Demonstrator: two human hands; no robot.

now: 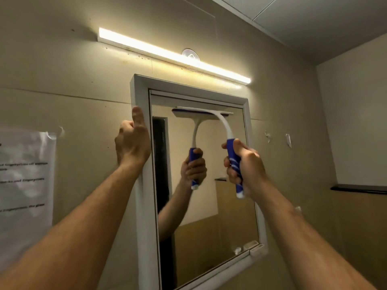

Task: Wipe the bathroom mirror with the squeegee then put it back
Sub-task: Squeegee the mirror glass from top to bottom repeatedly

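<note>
A beige panelled bathroom wall (62, 59) fills the view, seen from below, with a grey ceiling (324, 21) above it at the upper right. Nearest the camera, two bare forearms reach up toward the wall. The right hand (243, 166) is wrapped round the blue grip of a white-and-blue plastic squeegee (228, 141), whose curved white neck rises to a flat blade pressed against the glass near the top of the mirror. The left hand (132, 143) grasps the left edge of the frame, fingers curled behind it and thumb pointing up along its front. The rectangular mirror in a white frame (146, 216) hangs tilted in the view, and its glass reflects the squeegee, the gripping hand and a dark doorway. To the left of the mirror, a white printed paper notice (25, 174) is stuck on the wall; its text is too blurred to read. On the far right, a dark narrow ledge (358, 188) projects from the side wall. Farthest up, a long lit white strip lamp (173, 55) runs above the mirror, with a clear suction cup (190, 54) just behind it.
</note>
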